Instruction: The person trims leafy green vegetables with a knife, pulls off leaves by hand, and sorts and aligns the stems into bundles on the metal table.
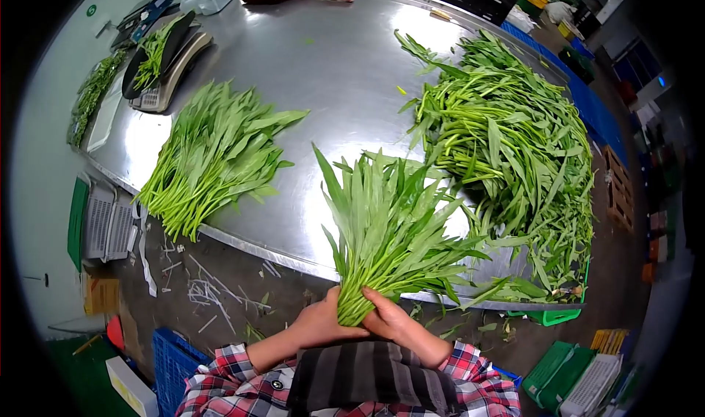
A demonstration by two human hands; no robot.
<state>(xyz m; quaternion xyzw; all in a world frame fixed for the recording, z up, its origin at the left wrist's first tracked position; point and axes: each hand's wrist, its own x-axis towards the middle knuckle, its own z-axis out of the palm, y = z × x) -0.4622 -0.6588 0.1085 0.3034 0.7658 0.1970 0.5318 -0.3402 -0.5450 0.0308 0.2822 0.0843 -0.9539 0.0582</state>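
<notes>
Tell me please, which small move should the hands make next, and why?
Perhaps lay the held bunch beside the left pile: the left hand and right hand already gather its stems, and bare table shows next to that pile.

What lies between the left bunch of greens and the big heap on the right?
Head view: metal tabletop, with the held bunch in front of its near part.

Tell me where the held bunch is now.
Head view, lower centre: the bunch is in the left hand and right hand, leaves over the near table edge, left of the big heap.
</notes>
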